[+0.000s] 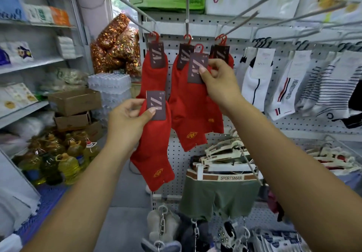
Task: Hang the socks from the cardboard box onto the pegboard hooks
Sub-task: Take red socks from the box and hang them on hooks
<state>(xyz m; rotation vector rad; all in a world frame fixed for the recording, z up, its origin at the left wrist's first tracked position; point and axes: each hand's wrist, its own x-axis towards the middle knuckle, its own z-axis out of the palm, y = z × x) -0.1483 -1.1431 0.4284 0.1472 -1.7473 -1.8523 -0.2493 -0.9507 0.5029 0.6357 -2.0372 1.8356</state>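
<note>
Dangling beneath left grip [127, 118], right grip [221, 81]: socks [154, 153].

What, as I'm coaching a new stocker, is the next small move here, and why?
Probably raise the right hand so the red hanger of its sock slips onto the middle peg: that hanger seems to be on no peg, while the left hand holds another sock lower.

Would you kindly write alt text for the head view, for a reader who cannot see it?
The right hand pinches a red sock pair by its card, below the pegboard hooks; the left hand holds a second pair. More red socks hang there.
</note>
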